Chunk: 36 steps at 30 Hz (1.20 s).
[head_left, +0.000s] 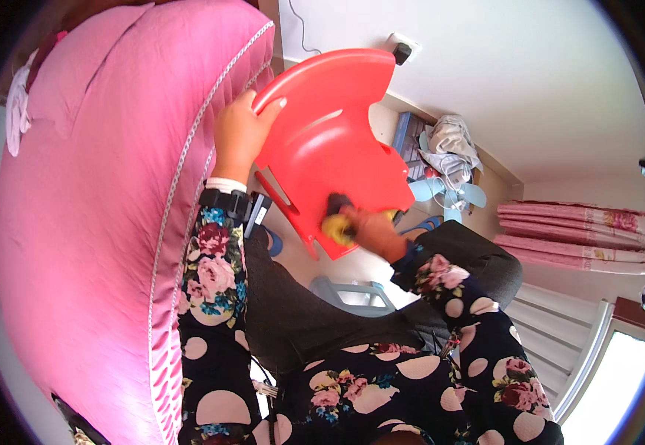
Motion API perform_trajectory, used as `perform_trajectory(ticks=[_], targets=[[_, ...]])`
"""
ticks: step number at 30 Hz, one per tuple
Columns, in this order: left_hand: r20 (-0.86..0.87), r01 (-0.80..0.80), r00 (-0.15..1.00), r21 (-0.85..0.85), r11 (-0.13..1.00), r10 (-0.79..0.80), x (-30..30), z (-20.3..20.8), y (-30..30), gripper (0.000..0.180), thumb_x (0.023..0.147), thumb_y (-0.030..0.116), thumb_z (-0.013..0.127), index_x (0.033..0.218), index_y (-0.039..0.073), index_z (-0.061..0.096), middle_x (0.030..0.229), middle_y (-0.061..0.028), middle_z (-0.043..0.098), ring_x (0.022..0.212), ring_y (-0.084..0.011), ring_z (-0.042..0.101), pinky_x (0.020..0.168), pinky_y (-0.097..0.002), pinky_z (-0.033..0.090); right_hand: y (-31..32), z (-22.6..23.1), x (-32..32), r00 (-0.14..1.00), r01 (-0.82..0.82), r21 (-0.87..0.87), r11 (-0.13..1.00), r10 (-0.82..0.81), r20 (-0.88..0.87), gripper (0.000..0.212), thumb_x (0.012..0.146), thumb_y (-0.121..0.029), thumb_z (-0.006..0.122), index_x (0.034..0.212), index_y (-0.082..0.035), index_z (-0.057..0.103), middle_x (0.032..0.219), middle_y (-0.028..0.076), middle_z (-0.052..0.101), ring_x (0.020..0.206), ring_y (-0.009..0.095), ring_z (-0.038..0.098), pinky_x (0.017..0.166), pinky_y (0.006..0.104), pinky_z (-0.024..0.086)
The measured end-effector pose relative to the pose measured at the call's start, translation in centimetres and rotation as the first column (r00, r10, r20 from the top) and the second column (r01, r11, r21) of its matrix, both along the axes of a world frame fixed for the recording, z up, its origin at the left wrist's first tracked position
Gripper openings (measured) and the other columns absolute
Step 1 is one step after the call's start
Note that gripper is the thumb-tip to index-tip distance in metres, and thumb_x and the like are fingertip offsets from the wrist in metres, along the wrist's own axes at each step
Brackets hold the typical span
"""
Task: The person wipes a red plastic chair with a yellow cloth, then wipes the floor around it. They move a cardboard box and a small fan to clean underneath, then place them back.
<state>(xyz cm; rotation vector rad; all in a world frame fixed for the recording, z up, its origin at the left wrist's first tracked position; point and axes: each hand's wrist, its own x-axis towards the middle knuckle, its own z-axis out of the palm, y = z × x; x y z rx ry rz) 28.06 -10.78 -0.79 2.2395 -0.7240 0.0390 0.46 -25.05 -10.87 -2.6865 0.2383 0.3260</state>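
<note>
A red plastic chair (315,152) is tilted in front of my knees. My left hand (241,137) is closed on the left end of its curved backrest, with the thumb on the inner face. In my right hand (378,236) is a yellow and black hand tool (337,225), its dark end against or just over the red seat. Motion blurs the tool, so I cannot tell its exact kind. Both my forearms are in dark flowered sleeves, and a black band (225,200) sits round the left wrist.
A bed with a pink cover (107,185) fills the left side. Beyond the chair are a wall socket with a black plug (402,53), a light blue fan (452,194) and bundled cloth (452,144). Pink curtains (574,230) hang at the right. A blue slipper (275,242) shows below the chair.
</note>
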Motion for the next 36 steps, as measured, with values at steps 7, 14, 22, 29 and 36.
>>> perform_trajectory(ticks=[7, 14, 22, 29, 36], targets=[[0.005, 0.001, 1.000, -0.023, 1.000, -0.001, 0.1, -0.6, 0.0, 0.045, 0.081, 0.046, 0.068, 0.079, 0.001, 0.060, 0.076, -0.0206, 0.064, 0.072, -0.0402, 0.062, 0.064, -0.0472, 0.047, -6.6, -0.6, -4.0, 0.943, 0.305, -0.227, 0.925, -0.326, -0.061, 0.043, 0.079, -0.020, 0.066, 0.119, -0.017, 0.052, 0.093, 0.017, 0.064, 0.083, 0.036, 0.066, 0.067, 0.0465, 0.051], [0.013, 0.005, 1.000, -0.124, 0.992, -0.004, 0.3, -1.1, 0.1, 0.038, 0.080, 0.039, 0.072, 0.079, 0.003, 0.062, 0.075, -0.0201, 0.064, 0.072, -0.0404, 0.062, 0.062, -0.0457, 0.048, -12.2, -4.7, -5.9, 0.630, 0.745, 0.292, 0.600, -0.777, -0.013, 0.056, 0.081, -0.033, 0.073, 0.126, -0.008, 0.050, 0.106, 0.018, 0.066, 0.094, 0.031, 0.066, 0.077, 0.0376, 0.052], [-0.053, 0.091, 0.993, -0.220, 0.971, -0.105, 0.4, -0.8, 0.2, 0.025, 0.085, 0.025, 0.071, 0.083, 0.001, 0.066, 0.069, -0.0132, 0.064, 0.060, -0.0193, 0.058, 0.059, -0.0358, 0.045, -10.7, -9.6, -7.0, 0.288, 0.327, 0.820, -0.470, -0.776, -0.560, 0.043, 0.092, -0.035, 0.061, 0.122, -0.006, 0.055, 0.112, 0.008, 0.066, 0.099, 0.024, 0.064, 0.090, 0.0391, 0.050], [-0.017, 0.105, 0.994, -0.190, 0.976, -0.110, -0.9, 2.0, -0.3, 0.030, 0.087, 0.022, 0.069, 0.073, -0.001, 0.055, 0.062, -0.0048, 0.052, 0.060, -0.0103, 0.044, 0.055, -0.0313, 0.040, -8.9, -4.8, -6.8, 0.233, 0.110, 0.884, -0.454, -0.853, -0.467, 0.033, 0.093, -0.021, 0.060, 0.122, -0.009, 0.051, 0.107, 0.007, 0.064, 0.094, 0.020, 0.064, 0.082, 0.0375, 0.052], [0.025, 0.213, 0.974, -0.427, 0.879, -0.224, -7.0, 16.9, -1.0, 0.028, 0.094, 0.022, 0.062, 0.078, -0.001, 0.057, 0.071, 0.0013, 0.053, 0.065, -0.0077, 0.045, 0.058, -0.0257, 0.040, -10.6, 11.7, -11.3, 0.152, 0.054, 0.934, -0.354, -0.921, -0.358, 0.033, 0.093, -0.027, 0.061, 0.119, -0.006, 0.055, 0.100, 0.006, 0.066, 0.087, 0.019, 0.065, 0.074, 0.0342, 0.053]])
